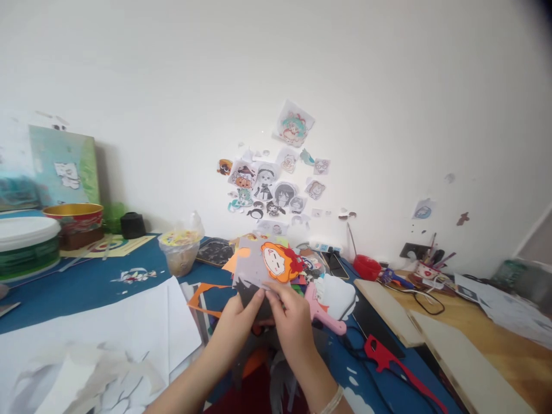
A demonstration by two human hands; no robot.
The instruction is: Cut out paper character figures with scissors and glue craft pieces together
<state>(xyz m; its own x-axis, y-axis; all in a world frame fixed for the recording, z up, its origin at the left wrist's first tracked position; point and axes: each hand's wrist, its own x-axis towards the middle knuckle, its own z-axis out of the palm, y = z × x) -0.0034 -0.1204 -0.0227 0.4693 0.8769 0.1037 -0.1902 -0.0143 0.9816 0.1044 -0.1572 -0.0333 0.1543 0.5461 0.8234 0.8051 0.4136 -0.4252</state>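
Presently, we pinch the grey-and-black paper sheet in left hand and right hand above the blue table covering | orange-haired cartoon cutout overlaps sheet | Risk: uneven thumb pull could crease or tear paper.

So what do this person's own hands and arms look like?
The left hand and right hand are ungloved, and no sleeves show. A thin, pale band crosses the right forearm; nothing worn shows on the left.
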